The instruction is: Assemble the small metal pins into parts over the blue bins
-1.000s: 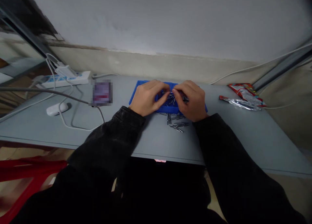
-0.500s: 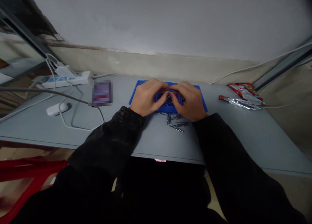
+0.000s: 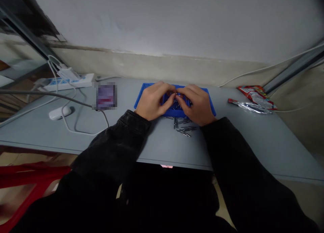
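Observation:
Over a blue plastic tray, my left hand and my right hand meet with their fingertips almost touching. Both are closed in a pinch around a small shiny metal piece, whose exact kind is too small to make out. Inside the tray lie more small metal pieces, partly covered by my fingers. Just in front of the tray, several thin metal pins are scattered on the grey table.
On the left are a white power strip with cables, a white earbud-like case and a blurred-out box. To the right lie a red snack wrapper and a crumpled clear-and-silver packet. A wall rises behind the table.
My hands stay over the tray with only a slight shift of the fingertips. The small metal piece between them shows a little more clearly now.

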Demonstrator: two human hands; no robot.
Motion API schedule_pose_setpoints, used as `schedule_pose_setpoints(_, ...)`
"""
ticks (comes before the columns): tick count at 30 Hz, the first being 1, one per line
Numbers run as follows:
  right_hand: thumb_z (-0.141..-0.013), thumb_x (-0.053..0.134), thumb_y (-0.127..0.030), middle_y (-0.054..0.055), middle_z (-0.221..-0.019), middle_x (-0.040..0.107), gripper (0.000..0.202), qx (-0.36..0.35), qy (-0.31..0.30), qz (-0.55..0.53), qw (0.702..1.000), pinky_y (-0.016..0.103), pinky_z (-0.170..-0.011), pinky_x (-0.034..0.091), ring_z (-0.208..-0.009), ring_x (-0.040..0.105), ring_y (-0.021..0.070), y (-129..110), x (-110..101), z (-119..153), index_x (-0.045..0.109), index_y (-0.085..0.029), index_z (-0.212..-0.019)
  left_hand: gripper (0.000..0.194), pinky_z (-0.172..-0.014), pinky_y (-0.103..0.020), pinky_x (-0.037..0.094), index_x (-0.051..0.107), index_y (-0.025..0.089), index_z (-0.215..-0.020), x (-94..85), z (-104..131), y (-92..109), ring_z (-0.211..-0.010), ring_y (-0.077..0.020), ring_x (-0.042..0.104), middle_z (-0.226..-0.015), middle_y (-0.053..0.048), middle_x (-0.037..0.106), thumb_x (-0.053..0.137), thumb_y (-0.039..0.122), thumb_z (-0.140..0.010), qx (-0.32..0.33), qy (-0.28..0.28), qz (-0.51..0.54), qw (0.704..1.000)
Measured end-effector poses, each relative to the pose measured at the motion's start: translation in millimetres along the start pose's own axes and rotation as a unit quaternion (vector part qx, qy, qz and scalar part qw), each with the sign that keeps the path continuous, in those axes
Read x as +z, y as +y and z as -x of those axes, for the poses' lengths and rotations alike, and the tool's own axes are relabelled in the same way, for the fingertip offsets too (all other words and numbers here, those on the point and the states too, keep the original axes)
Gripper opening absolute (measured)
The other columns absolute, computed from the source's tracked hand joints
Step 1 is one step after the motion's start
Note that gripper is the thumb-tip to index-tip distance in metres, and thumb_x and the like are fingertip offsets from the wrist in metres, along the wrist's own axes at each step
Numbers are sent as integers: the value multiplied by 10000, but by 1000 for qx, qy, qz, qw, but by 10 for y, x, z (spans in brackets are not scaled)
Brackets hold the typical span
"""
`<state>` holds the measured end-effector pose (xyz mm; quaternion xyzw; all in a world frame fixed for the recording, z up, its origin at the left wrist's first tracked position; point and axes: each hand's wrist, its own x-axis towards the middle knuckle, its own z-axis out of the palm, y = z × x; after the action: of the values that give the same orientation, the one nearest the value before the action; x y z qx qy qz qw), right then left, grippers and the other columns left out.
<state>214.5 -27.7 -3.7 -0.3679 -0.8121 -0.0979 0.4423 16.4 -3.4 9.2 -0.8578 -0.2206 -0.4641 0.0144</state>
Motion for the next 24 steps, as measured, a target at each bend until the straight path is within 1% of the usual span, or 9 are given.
schedule_pose_setpoints(7, -1006, 511, -273, 59, -927, 697, 185, 2, 1, 9, 1000, 348, -807, 498, -877, 630, 199, -16, -11, -8, 678, -200, -1037, 138, -808, -318, 534, 656, 164, -1034, 3, -9, 8, -828, -161, 654, -903, -48, 699, 549, 237, -986, 2, -3, 0, 1000)
schedule_pose_setpoints(17, -1001, 500, -258, 51, -930, 692, 188, 10, -6, -1, 1000, 366, -813, 497, -883, 622, 203, 5, -3, 3, 684, -224, -1027, 149, -798, -320, 519, 662, 164, -1032, 2, -12, 5, -797, -157, 637, -884, -50, 693, 549, 250, -988, -2, -9, -7, 1000)
schedule_pose_setpoints(24, -1001, 505, -259, 59, -918, 693, 187, -1, 0, 6, 1000, 357, -810, 500, -879, 628, 203, 1, -9, 0, 682, -203, -1018, 141, -806, -324, 516, 656, 171, -1028, 5, -10, 7, -810, -162, 637, -888, -43, 696, 547, 252, -991, -4, -9, -7, 1000)
